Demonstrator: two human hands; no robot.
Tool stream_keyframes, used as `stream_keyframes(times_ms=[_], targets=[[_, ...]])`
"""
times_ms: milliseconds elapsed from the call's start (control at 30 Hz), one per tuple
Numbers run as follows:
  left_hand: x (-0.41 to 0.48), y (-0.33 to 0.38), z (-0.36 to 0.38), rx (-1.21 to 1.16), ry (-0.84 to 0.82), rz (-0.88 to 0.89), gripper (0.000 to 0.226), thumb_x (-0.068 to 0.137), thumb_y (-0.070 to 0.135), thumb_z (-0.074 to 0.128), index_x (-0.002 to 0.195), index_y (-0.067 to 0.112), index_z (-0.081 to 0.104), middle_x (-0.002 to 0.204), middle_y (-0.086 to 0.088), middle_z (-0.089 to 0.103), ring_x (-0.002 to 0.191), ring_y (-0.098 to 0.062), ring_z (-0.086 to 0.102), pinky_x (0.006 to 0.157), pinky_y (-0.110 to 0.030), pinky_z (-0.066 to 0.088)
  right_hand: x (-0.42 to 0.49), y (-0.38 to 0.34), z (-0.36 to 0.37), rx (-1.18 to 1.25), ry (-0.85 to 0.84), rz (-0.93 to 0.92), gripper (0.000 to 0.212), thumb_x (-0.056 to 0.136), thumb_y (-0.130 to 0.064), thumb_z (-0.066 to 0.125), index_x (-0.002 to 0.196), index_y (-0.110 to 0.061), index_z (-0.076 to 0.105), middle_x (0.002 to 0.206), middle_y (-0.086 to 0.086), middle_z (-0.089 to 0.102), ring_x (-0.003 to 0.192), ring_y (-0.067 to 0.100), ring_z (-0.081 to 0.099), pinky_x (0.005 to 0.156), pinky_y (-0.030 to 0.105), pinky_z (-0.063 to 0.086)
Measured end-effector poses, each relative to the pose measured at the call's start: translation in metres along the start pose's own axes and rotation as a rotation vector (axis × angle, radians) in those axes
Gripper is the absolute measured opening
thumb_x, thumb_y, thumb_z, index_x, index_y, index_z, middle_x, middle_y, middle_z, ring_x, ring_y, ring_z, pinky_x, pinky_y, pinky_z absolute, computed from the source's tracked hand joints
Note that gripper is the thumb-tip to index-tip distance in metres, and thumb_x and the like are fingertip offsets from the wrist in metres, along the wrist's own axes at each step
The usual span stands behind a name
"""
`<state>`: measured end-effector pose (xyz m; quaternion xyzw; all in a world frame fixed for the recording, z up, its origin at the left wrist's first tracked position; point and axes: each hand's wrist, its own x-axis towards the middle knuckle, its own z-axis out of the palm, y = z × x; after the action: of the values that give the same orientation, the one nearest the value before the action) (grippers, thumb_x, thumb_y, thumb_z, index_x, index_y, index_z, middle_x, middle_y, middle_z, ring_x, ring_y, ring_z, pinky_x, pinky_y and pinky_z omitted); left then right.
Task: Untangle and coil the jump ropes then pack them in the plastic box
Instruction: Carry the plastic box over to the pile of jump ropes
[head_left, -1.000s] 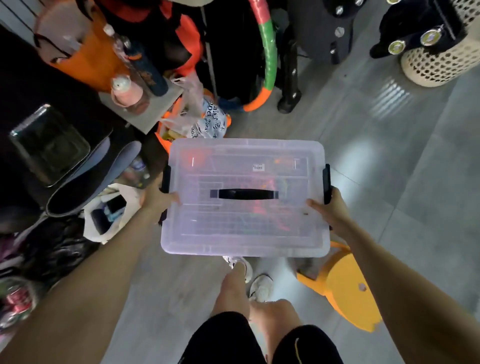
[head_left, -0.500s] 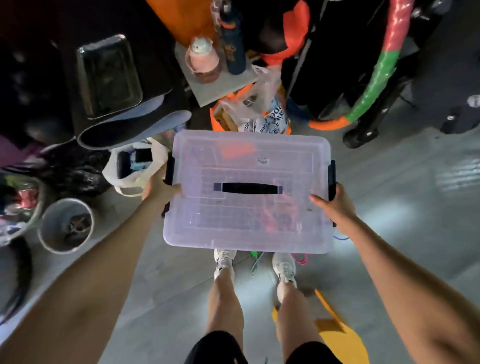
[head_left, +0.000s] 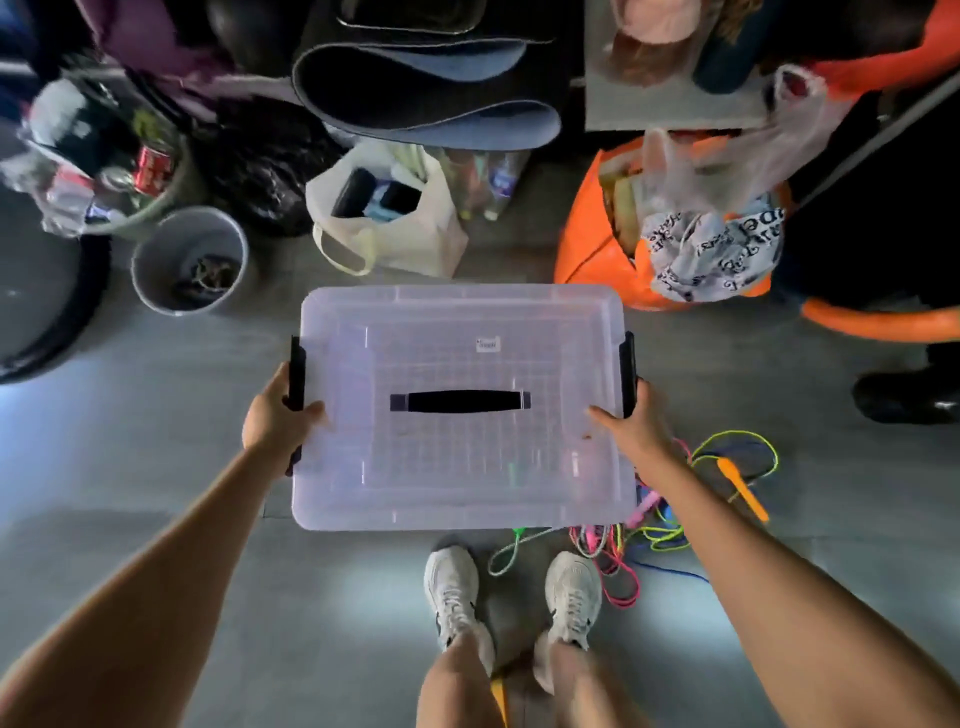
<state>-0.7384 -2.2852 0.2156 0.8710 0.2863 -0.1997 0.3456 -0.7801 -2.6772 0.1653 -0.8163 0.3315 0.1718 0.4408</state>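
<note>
One grey tiled floor (head_left: 156, 441) spreads under everything, and above it is a translucent rectangular plastic box (head_left: 462, 467), lid on, with a black carry handle (head_left: 460, 401) across the top. By the box's near right corner, a tangle of neon green, pink and blue jump ropes (head_left: 649, 535) lies on the floor beside a pair of white sneakers (head_left: 451, 587). The left hand (head_left: 275, 415) and right hand (head_left: 631, 423) each grip one short side of the box, thumbs on the lid and fingers wrapped round the edge.
</note>
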Motion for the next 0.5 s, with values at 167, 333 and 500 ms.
stream_keyframes(times_ms=[167, 333, 500], targets=[[0.037, -0.096, 0.032, -0.049, 0.049, -0.042, 0.052, 0.074, 0.012, 0.064, 0.110, 0.047, 0.050, 0.086, -0.004, 0.067, 0.074, -0.035, 0.064, 0.067, -0.051, 0.056, 0.035, 0.024, 0.083, -0.107, -0.113, -0.042, 0.077, 0.082, -0.028, 0.070, 0.142, -0.005, 0.028, 0.143, 0.014, 0.038, 0.129, 0.030, 0.039, 0.100, 0.038, 0.036], [0.069, -0.167, 0.063, -0.091, 0.137, -0.045, 0.045, 0.077, 0.020, 0.065, 0.111, 0.046, 0.052, 0.088, 0.002, 0.067, 0.077, -0.030, 0.065, 0.070, -0.046, 0.056, 0.070, 0.047, 0.148, -0.070, -0.132, -0.118, 0.076, 0.080, -0.025, 0.072, 0.139, -0.003, 0.029, 0.140, 0.014, 0.041, 0.129, 0.033, 0.041, 0.101, 0.041, 0.035], [0.086, -0.219, 0.089, -0.187, 0.206, -0.080, 0.048, 0.079, 0.023, 0.063, 0.115, 0.053, 0.050, 0.089, 0.005, 0.067, 0.076, -0.028, 0.065, 0.069, -0.040, 0.056, 0.095, 0.064, 0.189, -0.190, -0.107, -0.233, 0.089, 0.075, -0.046, 0.072, 0.142, -0.009, 0.027, 0.146, 0.010, 0.037, 0.131, 0.032, 0.039, 0.105, 0.051, 0.036]])
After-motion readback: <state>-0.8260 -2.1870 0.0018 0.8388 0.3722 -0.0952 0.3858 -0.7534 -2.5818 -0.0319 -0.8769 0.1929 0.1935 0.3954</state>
